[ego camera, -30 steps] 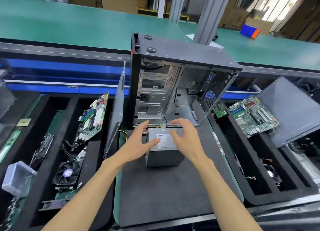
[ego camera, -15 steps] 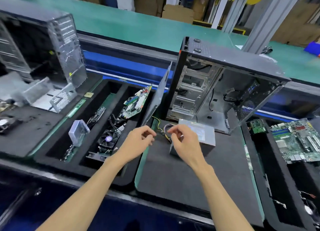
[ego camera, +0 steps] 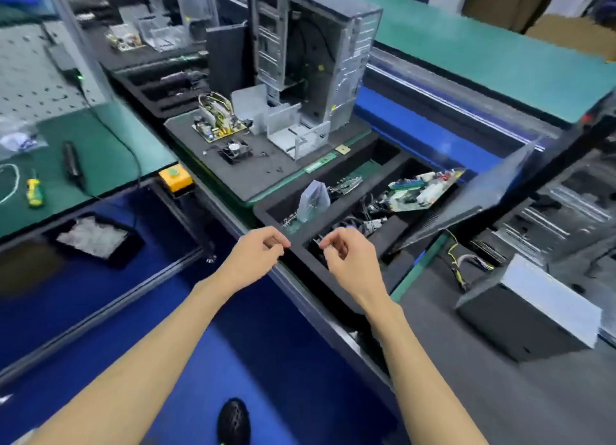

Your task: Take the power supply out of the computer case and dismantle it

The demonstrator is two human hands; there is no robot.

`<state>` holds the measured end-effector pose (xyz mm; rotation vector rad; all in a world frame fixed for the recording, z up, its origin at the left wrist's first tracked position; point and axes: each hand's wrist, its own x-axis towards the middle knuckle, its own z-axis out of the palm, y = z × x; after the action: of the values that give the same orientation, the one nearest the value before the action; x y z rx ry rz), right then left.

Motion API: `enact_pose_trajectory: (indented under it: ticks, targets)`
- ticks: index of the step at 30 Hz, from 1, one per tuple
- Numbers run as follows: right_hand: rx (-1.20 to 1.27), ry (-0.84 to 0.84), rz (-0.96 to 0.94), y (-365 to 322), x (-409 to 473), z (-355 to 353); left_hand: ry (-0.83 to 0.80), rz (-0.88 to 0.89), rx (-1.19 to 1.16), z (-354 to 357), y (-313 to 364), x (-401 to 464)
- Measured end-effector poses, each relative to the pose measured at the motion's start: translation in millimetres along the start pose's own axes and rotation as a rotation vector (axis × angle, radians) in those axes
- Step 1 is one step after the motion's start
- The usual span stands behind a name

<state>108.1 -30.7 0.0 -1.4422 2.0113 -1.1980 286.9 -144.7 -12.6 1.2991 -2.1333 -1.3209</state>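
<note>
Power supply [ego camera: 533,314] sits on the dark mat [ego camera: 500,404] at the right, out of the computer case [ego camera: 566,198], which is blurred and cut off by the frame edge. It is a grey metal box with dark sides; its wire bundle [ego camera: 466,264] trails toward the case. No writing is readable. Left hand [ego camera: 256,254] and right hand [ego camera: 350,258] hover over the foam tray [ego camera: 300,244], fingers loosely curled, holding nothing visible.
</note>
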Motion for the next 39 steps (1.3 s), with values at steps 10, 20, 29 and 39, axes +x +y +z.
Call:
enact_pose_trajectory:
  ticks: [10, 20, 29, 39]
  targets:
    - [0.024, -0.36, -0.203, -98, 50, 181, 0.325, -0.266, -0.08, -151, -129, -53]
    - [-0.044, -0.607, -0.277, -180, 79, 336, 0.512, -0.397, -0.184, -271, -228, -87]
    - [-0.027, -0.717, -0.28, -227, 133, 442, 0.603, -0.513, -0.207, -356, -290, -66]
    - [-0.059, -0.806, -0.23, -263, 235, 584, 0.683, -0.606, -0.189, -464, -348, 0]
